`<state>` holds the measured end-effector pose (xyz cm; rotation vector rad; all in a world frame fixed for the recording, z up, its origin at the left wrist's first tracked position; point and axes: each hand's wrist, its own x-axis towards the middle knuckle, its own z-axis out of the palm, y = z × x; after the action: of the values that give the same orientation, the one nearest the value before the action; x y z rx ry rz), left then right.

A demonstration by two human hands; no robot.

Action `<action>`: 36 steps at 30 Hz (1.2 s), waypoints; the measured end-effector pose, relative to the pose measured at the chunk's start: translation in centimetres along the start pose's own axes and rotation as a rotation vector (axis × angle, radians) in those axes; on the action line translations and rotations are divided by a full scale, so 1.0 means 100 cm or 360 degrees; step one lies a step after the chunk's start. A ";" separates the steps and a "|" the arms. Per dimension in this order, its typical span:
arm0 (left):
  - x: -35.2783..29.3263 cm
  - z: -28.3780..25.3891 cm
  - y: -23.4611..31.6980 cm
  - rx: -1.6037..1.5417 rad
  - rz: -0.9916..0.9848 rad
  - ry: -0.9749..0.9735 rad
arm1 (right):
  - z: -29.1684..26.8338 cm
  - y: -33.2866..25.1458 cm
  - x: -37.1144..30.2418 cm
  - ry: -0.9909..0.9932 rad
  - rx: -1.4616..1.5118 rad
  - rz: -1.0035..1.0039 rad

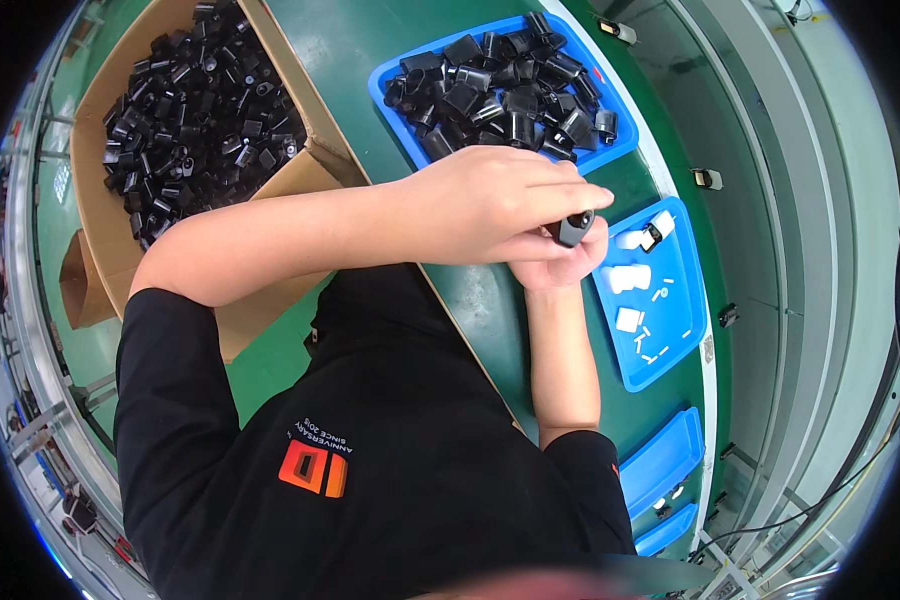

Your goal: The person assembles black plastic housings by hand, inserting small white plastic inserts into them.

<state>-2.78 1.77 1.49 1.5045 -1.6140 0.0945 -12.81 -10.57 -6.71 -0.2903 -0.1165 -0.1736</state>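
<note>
Above the green table [475, 310], my left hand [495, 205] reaches across from the left, fingers closed round a small black plastic part [573, 229]. One end of the part pokes out between its thumb and fingers. My right hand [560, 265] comes up from below and cups the same part, palm up, fingers curled against it. My left hand covers much of the part and some of my right hand's fingers. Just beyond both hands, a blue tray [382, 88] holds a heap of glossy black plastic housings [520, 100].
At the left stands an open cardboard box [292, 180] full of similar black parts [205, 120]. To the right, another blue tray [670, 345] carries white blocks [628, 278], small white pins and one black-and-white piece [657, 232]. More blue trays [665, 465] lie nearer, along the white table edge.
</note>
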 end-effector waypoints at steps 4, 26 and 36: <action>0.002 -0.004 -0.004 -0.0197 -0.0165 -0.0007 | 0.014 -0.005 0.001 0.0139 -0.0586 -0.0239; -0.003 0.009 -0.011 -0.0529 -0.0500 -0.0203 | 0.022 -0.010 -0.013 0.0201 -0.0920 -0.0414; -0.010 -0.109 -0.014 0.0091 -0.0736 0.0002 | -0.028 -0.285 -0.085 0.1844 -0.3504 -0.0651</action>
<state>4.11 8.66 6.67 1.8819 -1.2334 -0.1173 -26.21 -36.95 -2.80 -2.2893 1.2980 -0.8136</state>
